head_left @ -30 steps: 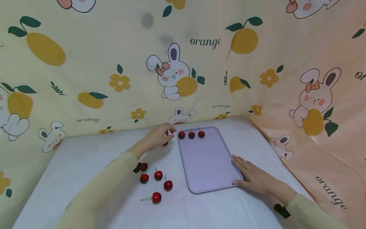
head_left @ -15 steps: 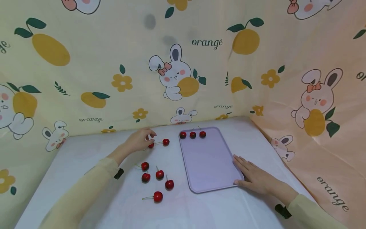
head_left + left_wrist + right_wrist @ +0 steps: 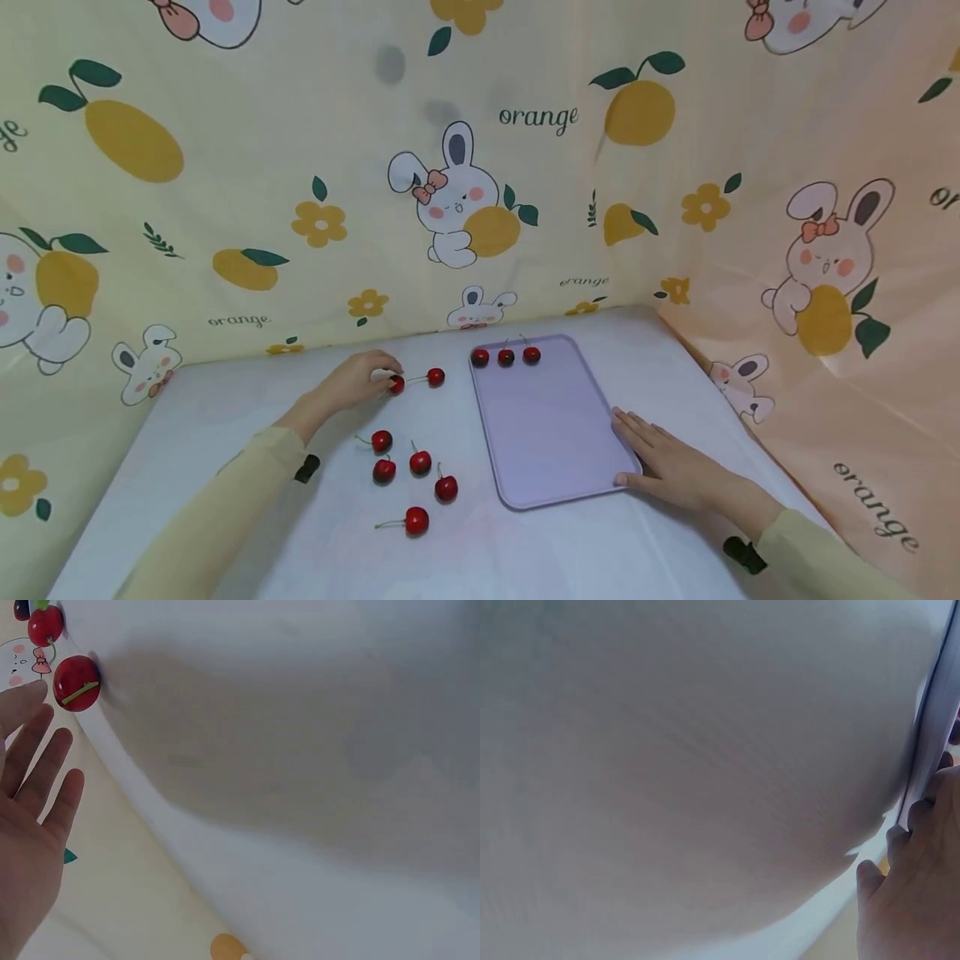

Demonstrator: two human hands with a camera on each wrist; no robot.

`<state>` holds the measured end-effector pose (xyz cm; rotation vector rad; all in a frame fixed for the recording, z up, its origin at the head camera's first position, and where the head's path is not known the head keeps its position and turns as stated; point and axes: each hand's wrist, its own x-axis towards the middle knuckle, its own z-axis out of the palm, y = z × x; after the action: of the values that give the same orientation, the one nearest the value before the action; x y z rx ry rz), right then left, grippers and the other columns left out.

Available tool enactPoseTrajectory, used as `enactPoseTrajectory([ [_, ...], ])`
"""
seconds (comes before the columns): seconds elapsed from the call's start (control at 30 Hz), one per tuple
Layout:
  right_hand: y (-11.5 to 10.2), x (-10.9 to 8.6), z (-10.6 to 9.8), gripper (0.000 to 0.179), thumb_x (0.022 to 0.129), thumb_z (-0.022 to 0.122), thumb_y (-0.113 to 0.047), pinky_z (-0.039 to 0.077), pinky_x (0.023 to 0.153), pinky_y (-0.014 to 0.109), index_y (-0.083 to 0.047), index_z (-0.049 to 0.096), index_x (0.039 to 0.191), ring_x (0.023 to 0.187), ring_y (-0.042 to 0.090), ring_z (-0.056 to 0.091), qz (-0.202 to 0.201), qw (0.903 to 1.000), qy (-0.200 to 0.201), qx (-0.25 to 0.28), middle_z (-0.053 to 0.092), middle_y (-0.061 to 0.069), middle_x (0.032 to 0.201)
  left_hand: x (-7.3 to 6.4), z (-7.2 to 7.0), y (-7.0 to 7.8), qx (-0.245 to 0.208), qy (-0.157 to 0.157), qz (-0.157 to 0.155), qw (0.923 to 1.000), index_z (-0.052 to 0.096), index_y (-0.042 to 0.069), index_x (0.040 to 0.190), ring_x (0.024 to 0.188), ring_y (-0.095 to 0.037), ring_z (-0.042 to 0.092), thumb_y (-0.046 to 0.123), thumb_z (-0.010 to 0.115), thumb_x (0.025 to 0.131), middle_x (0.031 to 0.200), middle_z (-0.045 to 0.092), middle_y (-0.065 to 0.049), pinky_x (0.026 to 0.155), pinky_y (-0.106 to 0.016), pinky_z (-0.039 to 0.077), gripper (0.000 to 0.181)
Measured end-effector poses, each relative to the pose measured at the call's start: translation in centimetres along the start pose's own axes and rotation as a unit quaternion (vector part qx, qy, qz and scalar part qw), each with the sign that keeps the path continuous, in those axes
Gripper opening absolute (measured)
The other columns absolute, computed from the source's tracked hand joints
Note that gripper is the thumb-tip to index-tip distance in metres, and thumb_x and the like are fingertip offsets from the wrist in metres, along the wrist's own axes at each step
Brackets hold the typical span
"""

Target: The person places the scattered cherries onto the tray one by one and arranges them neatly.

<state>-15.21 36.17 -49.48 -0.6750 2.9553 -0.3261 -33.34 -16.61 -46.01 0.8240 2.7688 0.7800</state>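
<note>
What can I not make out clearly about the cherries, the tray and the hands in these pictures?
- Head view: the left hand partly covers one cherry; whether it grips this cherry is unclear.
- Left wrist view: the left edge crops that hand.
- Right wrist view: the right edge crops the right hand and purple tray.

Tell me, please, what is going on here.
A person is sorting out cherries by hand. The left hand is at one cherry on the white table; whether it touches it is unclear. The right hand rests against the right edge of a purple tray. Three cherries sit in a row along the tray's far edge, and six other cherries lie to its left.
</note>
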Motion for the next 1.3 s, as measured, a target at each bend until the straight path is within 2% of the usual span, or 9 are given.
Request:
enactPoseTrajectory([
  [0.2, -0.1, 0.0, 0.0, 0.091, 0.100, 0.055, -0.064, 0.027, 0.120, 0.059, -0.002, 0.031, 0.162, 0.153, 0.043, 0.027, -0.002, 1.0000, 0.001, 0.004, 0.023, 0.018, 0.170, 0.3, 0.2, -0.2, -0.009, -0.024, -0.007, 0.9997, 0.078, 0.010, 0.114, 0.131, -0.037, 0.058, 0.001, 0.066, 0.098, 0.131, 0.069, -0.013, 0.112, -0.055, 0.044, 0.021],
  [0.3, -0.1, 0.1, -0.2, 0.092, 0.100, 0.054, -0.064, 0.027, 0.121, 0.059, -0.002, 0.029, 0.162, 0.154, 0.042, 0.026, 0.000, 1.0000, 0.002, -0.002, 0.022, 0.017, 0.170, 0.5, 0.0, -0.3, -0.008, -0.025, -0.012, 0.9996, 0.079, 0.010, 0.111, 0.131, -0.037, 0.058, 0.000, 0.064, 0.099, 0.131, 0.069, -0.013, 0.112, -0.056, 0.044, 0.022],
  [0.43, 0.0, 0.2, -0.4, 0.092, 0.100, 0.054, -0.064, 0.026, 0.121, 0.058, -0.003, 0.028, 0.163, 0.154, 0.042, 0.025, 0.001, 1.0000, 0.003, -0.006, 0.021, 0.017, 0.171, 0.5, -0.2, -0.5, -0.009, -0.023, -0.013, 0.9996, 0.079, 0.010, 0.111, 0.125, -0.033, 0.062, -0.001, 0.063, 0.099, 0.126, 0.070, -0.011, 0.108, -0.052, 0.048, 0.023],
  [0.67, 0.1, 0.1, -0.5, 0.090, 0.101, 0.054, -0.063, 0.024, 0.122, 0.059, -0.003, 0.028, 0.163, 0.154, 0.042, 0.024, 0.003, 1.0000, -0.003, 0.000, 0.021, 0.017, 0.171, 0.0, -0.4, -0.5, 0.004, -0.034, 0.006, 0.9994, 0.077, 0.007, 0.117, 0.116, -0.031, 0.065, -0.002, 0.065, 0.098, 0.123, 0.070, -0.011, 0.102, -0.049, 0.054, 0.025],
  [0.93, 0.0, 0.1, 0.1, 0.089, 0.101, 0.056, -0.061, 0.025, 0.121, 0.059, -0.002, 0.029, 0.162, 0.154, 0.041, 0.025, -0.006, 1.0000, 0.000, 0.003, 0.022, 0.017, 0.171, -0.9, 0.0, -0.7, 0.018, -0.052, -0.008, 0.9985, 0.075, 0.007, 0.124, 0.099, -0.020, 0.065, 0.009, 0.074, 0.097, 0.110, 0.067, -0.005, 0.091, -0.040, 0.057, 0.027],
  [1.13, -0.1, 0.1, -0.1, 0.089, 0.101, 0.056, -0.060, 0.025, 0.121, 0.059, -0.001, 0.030, 0.162, 0.154, 0.043, 0.026, -0.009, 1.0000, 0.003, 0.004, 0.023, 0.017, 0.170, -0.9, 0.6, -0.5, 0.008, -0.033, -0.008, 0.9994, 0.075, 0.007, 0.113, 0.096, -0.018, 0.066, 0.013, 0.079, 0.093, 0.104, 0.069, -0.001, 0.088, -0.037, 0.057, 0.022],
  [1.3, -0.4, -0.1, -0.3, 0.089, 0.101, 0.057, -0.059, 0.025, 0.121, 0.060, 0.001, 0.030, 0.161, 0.153, 0.044, 0.026, -0.007, 0.9999, 0.002, 0.014, 0.023, 0.019, 0.170, -0.7, 0.8, -0.3, -0.022, -0.045, -0.022, 0.9985, 0.073, 0.007, 0.110, 0.096, -0.017, 0.068, 0.014, 0.079, 0.093, 0.102, 0.073, -0.001, 0.085, -0.035, 0.059, 0.019],
])
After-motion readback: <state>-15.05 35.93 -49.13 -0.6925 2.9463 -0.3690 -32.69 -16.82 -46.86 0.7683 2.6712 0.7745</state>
